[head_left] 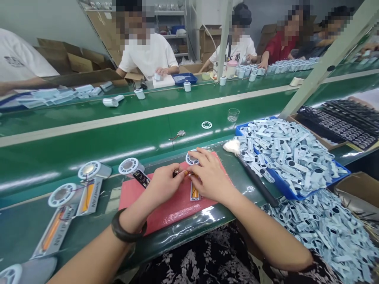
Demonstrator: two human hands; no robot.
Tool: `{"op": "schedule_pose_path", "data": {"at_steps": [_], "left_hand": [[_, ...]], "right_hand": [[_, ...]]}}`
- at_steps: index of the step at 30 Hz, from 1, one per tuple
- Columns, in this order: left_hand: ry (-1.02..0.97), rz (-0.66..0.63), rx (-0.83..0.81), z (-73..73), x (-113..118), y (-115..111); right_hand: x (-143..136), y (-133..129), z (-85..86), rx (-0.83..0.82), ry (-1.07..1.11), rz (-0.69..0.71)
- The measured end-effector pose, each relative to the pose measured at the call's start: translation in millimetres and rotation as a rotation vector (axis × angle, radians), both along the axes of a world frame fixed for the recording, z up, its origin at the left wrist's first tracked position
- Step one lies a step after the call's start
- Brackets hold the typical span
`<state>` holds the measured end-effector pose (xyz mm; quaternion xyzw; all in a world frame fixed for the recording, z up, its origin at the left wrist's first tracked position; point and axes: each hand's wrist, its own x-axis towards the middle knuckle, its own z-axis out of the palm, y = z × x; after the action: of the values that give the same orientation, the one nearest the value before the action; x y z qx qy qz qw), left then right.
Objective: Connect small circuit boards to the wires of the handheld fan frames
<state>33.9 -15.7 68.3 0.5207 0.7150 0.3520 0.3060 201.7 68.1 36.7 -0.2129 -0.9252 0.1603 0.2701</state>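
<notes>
My left hand [166,183] is closed in a pinch on a dark circuit board, which is mostly hidden by my fingers. Close against it, my right hand [209,173] has thumb and index finger pinched on something too small to name, above a fan housing. The housing's round light-blue head [192,157] and its handle with an orange battery [194,190] show around my right hand. Both hands are over a red mat [168,211]. Another black circuit board [141,178] lies left of my left hand, by a light-blue fan head [129,165].
More fan units [62,194] with orange batteries lie at the left. A blue tray [278,183] of light-blue parts and a black-handled tool [257,181] are on the right. A green conveyor [118,138] runs beyond, with several people across it.
</notes>
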Motion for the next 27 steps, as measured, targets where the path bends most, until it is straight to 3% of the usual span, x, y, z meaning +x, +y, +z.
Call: {"op": "schedule_pose_path", "data": {"at_steps": [5,9,11,14,19,24,27], "left_hand": [[-0.363,0.069,-0.083,-10.1,10,0],[-0.501,0.162,-0.052,-20.4,21,-7],[-0.532,0.197,0.007,-25.0,25,-15],[-0.49,0.146,0.081,-32.2,27,-33],[-0.356,0.161,0.065,-38.9,28,-56],[-0.549,0.194,0.074,-30.3,32,-47],[-0.495,0.26,0.072,-24.3,31,-30]], "right_hand": [[3,7,-2.6,-0.127,0.084,0.015],[7,12,-5.6,-0.182,0.145,0.017],[8,13,-6.7,-0.205,0.152,0.017],[8,13,-8.0,-0.227,0.151,0.01],[6,11,-10.0,-0.221,0.183,-0.005],[6,11,-11.5,-0.205,0.187,-0.004],[5,11,-13.3,-0.165,0.186,0.004]]}}
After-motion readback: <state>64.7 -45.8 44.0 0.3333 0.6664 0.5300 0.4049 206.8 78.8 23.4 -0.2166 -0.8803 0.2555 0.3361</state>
